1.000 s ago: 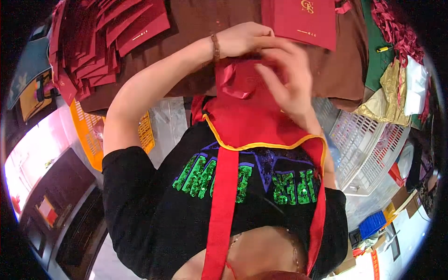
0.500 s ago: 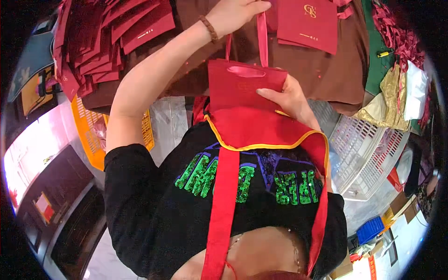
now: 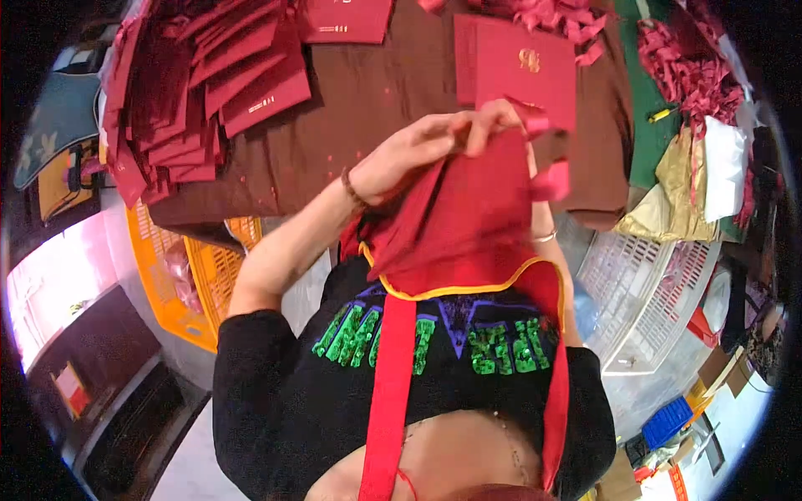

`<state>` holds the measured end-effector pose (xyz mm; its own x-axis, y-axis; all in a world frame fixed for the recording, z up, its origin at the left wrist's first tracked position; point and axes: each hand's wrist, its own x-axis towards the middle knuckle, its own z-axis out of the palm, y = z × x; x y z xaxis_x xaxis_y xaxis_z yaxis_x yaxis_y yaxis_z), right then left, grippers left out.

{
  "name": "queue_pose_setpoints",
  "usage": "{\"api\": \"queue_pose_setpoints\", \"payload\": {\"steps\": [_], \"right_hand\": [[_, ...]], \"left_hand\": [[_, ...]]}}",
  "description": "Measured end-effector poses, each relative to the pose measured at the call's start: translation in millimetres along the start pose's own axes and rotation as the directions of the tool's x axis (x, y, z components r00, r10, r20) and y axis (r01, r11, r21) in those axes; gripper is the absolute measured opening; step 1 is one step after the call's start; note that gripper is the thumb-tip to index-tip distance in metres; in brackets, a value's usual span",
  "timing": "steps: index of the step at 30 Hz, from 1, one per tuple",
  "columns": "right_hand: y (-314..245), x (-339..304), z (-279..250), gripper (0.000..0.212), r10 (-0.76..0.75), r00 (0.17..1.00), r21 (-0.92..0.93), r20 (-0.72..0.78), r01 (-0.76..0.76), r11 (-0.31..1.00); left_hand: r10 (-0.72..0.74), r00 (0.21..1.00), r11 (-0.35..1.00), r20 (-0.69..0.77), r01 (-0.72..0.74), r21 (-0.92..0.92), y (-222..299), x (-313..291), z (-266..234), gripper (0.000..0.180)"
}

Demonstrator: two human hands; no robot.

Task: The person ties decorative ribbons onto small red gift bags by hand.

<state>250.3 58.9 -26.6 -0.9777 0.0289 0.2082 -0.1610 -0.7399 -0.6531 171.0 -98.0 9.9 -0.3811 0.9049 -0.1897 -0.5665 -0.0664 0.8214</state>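
Note:
A dark red paper gift bag [image 3: 489,192], blurred by motion, is tilted in front of my apron. At its upper edge my left hand [image 3: 409,154] has its fingers closed on the paper. My right hand [image 3: 499,118] is mostly hidden behind the bag; its fingers seem to curl over the top edge, close to those of the left. Pink-red ribbon [image 3: 551,179] sticks out at the bag's right side. Just beyond my hands, flat red bags [image 3: 526,71] with a gold emblem lie on the brown cloth.
Many flat red bags [image 3: 259,83] are heaped on the brown-covered table [image 3: 351,92] at the left. Red ribbons [image 3: 693,75] and gold wrapping [image 3: 668,188] lie at the right. An orange crate [image 3: 159,275] and a white crate [image 3: 643,284] stand below the table edge.
The bag has tilted and now hides most of my right hand. My left hand has come down from the raised ribbon handle to the bag's top edge. The view has shifted slightly.

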Motion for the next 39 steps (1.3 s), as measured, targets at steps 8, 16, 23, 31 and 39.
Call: {"api": "queue_pose_setpoints", "payload": {"steps": [8,16,23,31,39], "right_hand": [[-37,-21,25,0.052,0.269,0.850,-0.024,-0.453,-0.314,0.949],[-28,-21,13,0.045,0.038,0.914,-0.836,-0.405,-0.387,0.389],[-24,-34,24,0.036,-0.169,0.904,-0.904,-0.392,-0.344,0.254],[-40,-43,20,0.030,-0.331,0.899,-0.929,-0.286,-0.345,-0.132],[-45,-36,18,0.032,-0.074,0.848,-0.851,-0.524,-0.520,0.068]], "left_hand": [[0.111,0.856,0.884,-0.505,0.148,0.444,0,-58,-49,0.029],[0.489,0.869,0.152,-0.070,-0.006,0.988,71,43,-33,0.017],[0.659,0.742,-0.328,0.125,0.133,0.935,50,208,-14,0.027],[0.195,0.975,0.721,0.110,-0.219,0.657,134,116,-12,0.013],[-0.219,0.907,0.300,-0.358,0.412,0.860,116,-21,-69,0.011]]}}
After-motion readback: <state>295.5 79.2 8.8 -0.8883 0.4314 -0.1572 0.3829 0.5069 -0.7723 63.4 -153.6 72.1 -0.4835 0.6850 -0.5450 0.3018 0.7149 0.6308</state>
